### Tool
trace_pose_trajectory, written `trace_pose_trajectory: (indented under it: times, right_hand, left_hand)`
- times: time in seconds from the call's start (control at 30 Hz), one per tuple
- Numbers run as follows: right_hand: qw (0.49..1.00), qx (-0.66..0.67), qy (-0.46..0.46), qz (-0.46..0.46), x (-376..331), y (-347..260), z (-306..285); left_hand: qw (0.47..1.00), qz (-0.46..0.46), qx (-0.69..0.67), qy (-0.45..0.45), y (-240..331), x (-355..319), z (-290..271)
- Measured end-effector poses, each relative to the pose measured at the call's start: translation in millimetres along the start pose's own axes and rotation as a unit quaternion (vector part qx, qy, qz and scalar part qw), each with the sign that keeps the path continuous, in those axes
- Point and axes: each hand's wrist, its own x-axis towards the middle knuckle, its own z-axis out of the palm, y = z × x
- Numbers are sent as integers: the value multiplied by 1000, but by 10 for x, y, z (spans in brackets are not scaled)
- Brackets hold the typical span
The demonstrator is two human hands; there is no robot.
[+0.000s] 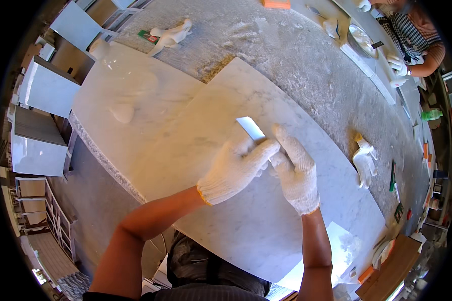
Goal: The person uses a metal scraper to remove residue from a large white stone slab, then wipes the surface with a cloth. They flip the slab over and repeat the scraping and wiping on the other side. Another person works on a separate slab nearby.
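Observation:
My left hand point(233, 168), in a white knit glove, is closed over the marble slab. A thin, flat, shiny piece point(251, 128), pale and rectangular like a scraper blade, sticks out beyond its fingers; the rest of it is hidden. Close against it is my right hand point(297, 175), also gloved in white knit, with bent fingers meeting the left fingertips. What the right fingers pinch, if anything, is too small to make out. Below both hands lies the large grey-veined white marble slab point(206, 150), with another pale slab point(110, 90) beside it at the left.
Spare white gloves lie at the far left point(172, 36) and right point(365, 160) on the dusty grey table point(296, 65). A dark green tool point(392, 175) lies near the right one. Across the table, a person in a checked apron point(404, 40) works. Pale panels point(47, 88) stand at left.

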Motion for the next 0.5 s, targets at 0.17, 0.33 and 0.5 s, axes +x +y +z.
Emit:
trace_pose_trajectory:
  times: [0.17, 0.33, 0.5]
  right_hand:
    - [988, -53, -30, 140, -297, -216, -81]
    - [974, -224, -4, -36, -659, 39, -277]
    - [937, -273, 210, 52, -1225, 378, -686]
  left_hand:
    - [939, 229, 247, -67, -165, -137, -37]
    - [849, 211, 479, -70, -366, -198, -160]
    - [711, 431, 555, 13, -327, -209, 35]
